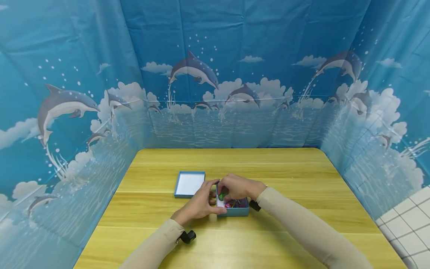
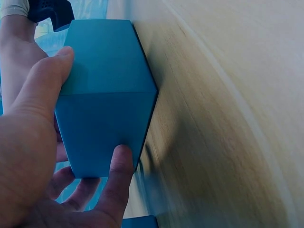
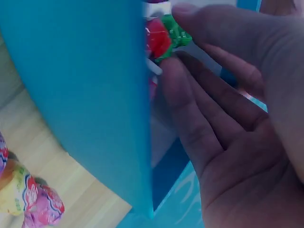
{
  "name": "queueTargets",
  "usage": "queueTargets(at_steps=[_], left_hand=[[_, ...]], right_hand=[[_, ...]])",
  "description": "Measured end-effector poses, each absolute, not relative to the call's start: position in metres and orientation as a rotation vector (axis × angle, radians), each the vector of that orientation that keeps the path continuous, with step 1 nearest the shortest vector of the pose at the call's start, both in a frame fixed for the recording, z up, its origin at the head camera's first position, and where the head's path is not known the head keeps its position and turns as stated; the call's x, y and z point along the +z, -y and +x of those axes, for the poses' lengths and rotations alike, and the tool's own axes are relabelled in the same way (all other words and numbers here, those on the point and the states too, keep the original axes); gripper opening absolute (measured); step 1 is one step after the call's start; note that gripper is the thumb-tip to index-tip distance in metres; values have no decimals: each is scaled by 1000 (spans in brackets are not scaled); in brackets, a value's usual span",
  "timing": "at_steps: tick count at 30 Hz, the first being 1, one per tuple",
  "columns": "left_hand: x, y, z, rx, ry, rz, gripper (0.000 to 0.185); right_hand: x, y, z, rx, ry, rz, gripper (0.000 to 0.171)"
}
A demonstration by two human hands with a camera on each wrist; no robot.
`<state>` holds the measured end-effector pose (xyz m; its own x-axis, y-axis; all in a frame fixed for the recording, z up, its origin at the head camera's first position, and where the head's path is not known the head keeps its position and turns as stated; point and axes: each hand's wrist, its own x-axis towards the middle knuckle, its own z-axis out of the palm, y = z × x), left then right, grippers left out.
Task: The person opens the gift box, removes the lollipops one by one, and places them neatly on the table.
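Dolphin-print sheeting walls a wooden table (image 1: 289, 231), where the left hand (image 1: 198, 204) steadies a blue box (image 1: 235, 212) just beside the right hand (image 1: 236, 187); a lid (image 1: 189, 184) lies beyond. Left wrist: thumb and fingers (image 2: 118, 175) clamp the box's outer walls. Right wrist: fingertips (image 3: 199, 28) pinch a green-wrapped candy (image 3: 173, 35) inside the box, directly under the palm; loose candies (image 3: 28, 199) lie outside.

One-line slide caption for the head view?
Left hand steadies a blue box while the right hand pinches a green-wrapped candy inside it.
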<state>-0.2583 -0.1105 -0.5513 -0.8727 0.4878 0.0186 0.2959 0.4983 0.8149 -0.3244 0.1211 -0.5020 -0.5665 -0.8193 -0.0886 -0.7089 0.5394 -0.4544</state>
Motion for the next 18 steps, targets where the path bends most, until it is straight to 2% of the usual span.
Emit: queueTargets(at_steps=[12, 18], left_hand=[[-551, 110, -259, 1306, -2532, 678, 112], [-556, 114, -261, 1305, -2546, 767, 115]], right_hand=[[-504, -118, -324, -569, -2475, -1261, 11], [-498, -118, -324, -608, -2450, -1244, 13]])
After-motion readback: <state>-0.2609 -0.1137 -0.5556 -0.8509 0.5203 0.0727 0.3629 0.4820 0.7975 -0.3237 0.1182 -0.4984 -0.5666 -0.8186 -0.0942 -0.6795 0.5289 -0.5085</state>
